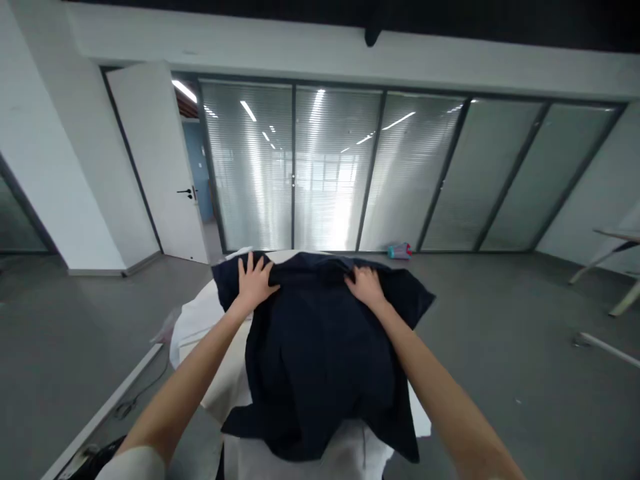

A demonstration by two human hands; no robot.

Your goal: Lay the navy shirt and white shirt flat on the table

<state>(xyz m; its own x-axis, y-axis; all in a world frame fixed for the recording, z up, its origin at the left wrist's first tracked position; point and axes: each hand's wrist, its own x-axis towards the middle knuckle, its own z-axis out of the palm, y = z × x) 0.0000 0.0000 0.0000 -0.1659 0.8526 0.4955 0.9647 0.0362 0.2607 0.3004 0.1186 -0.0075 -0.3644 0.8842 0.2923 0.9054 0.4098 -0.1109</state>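
Already laid out, a dark navy garment [320,347] covers a white-draped surface [200,327]. Left hand [255,283] and right hand [367,285], fingers spread, press flat on its far edge. Wrinkles remain; no fold made yet.

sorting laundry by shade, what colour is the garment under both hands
Dark navy, plain with no pattern: the garment shows best in the head view.
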